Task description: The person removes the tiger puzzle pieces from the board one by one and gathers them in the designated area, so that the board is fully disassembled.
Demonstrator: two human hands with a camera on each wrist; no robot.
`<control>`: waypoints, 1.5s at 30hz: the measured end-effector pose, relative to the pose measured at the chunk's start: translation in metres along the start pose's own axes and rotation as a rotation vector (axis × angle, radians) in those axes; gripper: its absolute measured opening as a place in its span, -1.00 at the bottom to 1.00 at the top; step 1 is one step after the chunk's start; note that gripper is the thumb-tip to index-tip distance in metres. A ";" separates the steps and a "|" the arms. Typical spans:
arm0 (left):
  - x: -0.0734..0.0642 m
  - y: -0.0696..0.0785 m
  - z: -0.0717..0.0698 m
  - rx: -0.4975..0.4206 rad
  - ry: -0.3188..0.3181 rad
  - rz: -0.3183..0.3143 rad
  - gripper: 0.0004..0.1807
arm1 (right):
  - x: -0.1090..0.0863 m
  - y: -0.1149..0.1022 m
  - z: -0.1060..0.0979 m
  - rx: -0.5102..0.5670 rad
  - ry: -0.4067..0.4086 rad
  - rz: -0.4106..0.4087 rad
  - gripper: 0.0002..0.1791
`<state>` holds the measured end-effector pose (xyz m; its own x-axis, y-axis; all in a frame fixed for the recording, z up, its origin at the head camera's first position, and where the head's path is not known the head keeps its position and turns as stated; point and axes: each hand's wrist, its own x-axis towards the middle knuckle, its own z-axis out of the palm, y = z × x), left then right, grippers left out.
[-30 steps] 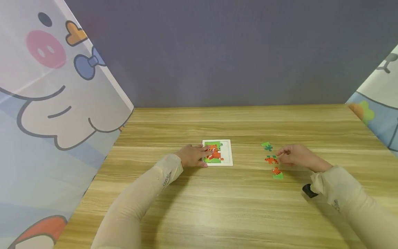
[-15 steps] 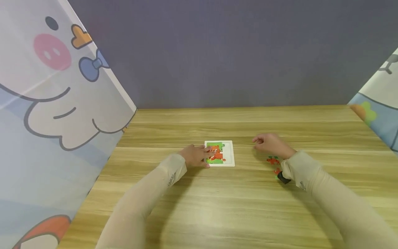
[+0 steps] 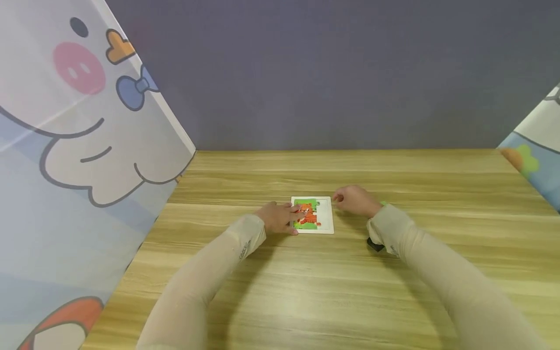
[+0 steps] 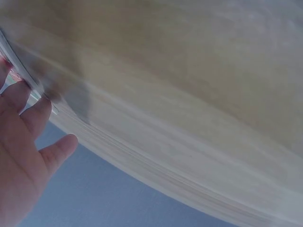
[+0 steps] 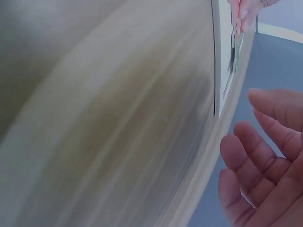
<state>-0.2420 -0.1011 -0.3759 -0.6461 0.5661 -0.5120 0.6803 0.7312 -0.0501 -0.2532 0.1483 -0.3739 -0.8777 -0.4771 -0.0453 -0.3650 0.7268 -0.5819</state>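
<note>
Inspector: Where is the work, and at what step?

Recorder: The white jigsaw tray (image 3: 325, 214) lies flat on the wood-grain table (image 3: 280, 282), between the hands. Its left part carries joined tiger-picture pieces (image 3: 309, 219); a strip at the right is bare. I judge the step to be bringing a further piece to that strip.

Inspector: Condition of the hands?

Recorder: The left hand (image 3: 276, 218) rests over the tray's left side, fingers extended and spread, gripping nothing visible; it appears to steady the work. The right hand (image 3: 356, 200) is just beside the tray's far right corner, fingers bent. The right wrist view shows no piece in it, but the thumb and finger ends are not fully seen; I cannot tell whether anything is pinched.

Inspector: Orientation?

Recorder: The tray's sides run roughly square to the table's far edge. It looks slightly wider than deep, though the slanted view makes its long axis uncertain. The joined section is longer from near to far; its knobs point right, and the tiger appears upright to the person.

Inspector: Next requirement?

Recorder: In my judgement, any piece brought in must be turned so its sockets meet those knobs, then pressed flat. A green scrap (image 3: 383, 203), probably another piece, shows beside the right sleeve (image 3: 389, 226).
</note>
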 end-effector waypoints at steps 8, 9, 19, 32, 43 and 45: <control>0.003 0.000 0.000 0.015 -0.001 0.000 -0.24 | 0.010 -0.010 0.004 -0.046 -0.061 0.027 -0.78; 0.003 0.001 0.000 0.016 0.001 0.004 -0.24 | 0.011 -0.010 0.005 -0.049 -0.067 0.038 -0.78; -0.001 0.000 0.000 0.032 0.021 0.008 -0.25 | 0.024 -0.017 0.013 -0.139 -0.076 0.043 -0.74; -0.005 0.002 -0.002 -0.027 0.036 0.018 -0.25 | 0.032 -0.029 0.017 -0.240 -0.122 0.104 -0.75; -0.005 0.001 0.000 -0.038 0.050 0.025 -0.25 | 0.037 -0.030 0.019 -0.203 -0.126 0.145 -0.85; -0.005 0.001 0.000 -0.034 0.053 0.028 -0.25 | 0.037 -0.031 0.020 -0.155 -0.123 0.155 -0.70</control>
<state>-0.2385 -0.1034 -0.3737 -0.6454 0.6051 -0.4663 0.6866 0.7270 -0.0068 -0.2683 0.0987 -0.3739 -0.8860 -0.4039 -0.2279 -0.2809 0.8583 -0.4293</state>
